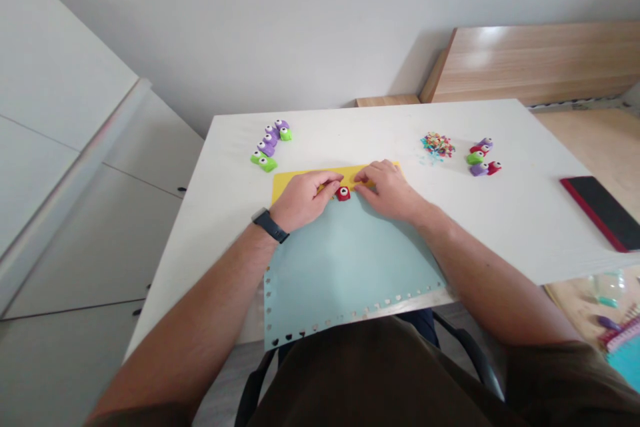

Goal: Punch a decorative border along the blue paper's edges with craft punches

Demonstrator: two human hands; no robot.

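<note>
A small red craft punch [343, 193] with a cartoon eye on top sits at the far edge of a light blue sheet of paper [340, 253]. My left hand [307, 200], wearing a dark wristband, has its thumb and fingers closed at the punch's left side. To the right of the punch, my right hand [387, 188] rests on the paper, thumb and fingers slightly apart with nothing visible between them. Partly under the blue sheet lies a yellow sheet [285, 181]. Punched shapes run along the blue sheet's left and near edges.
Purple and green punches [269, 140] stand at the back left of the white table [195, 213]. Paper cutouts [439, 145] lie at the back right, beside more punches [480, 159]. A black, red-edged object [603, 212] lies at the right edge.
</note>
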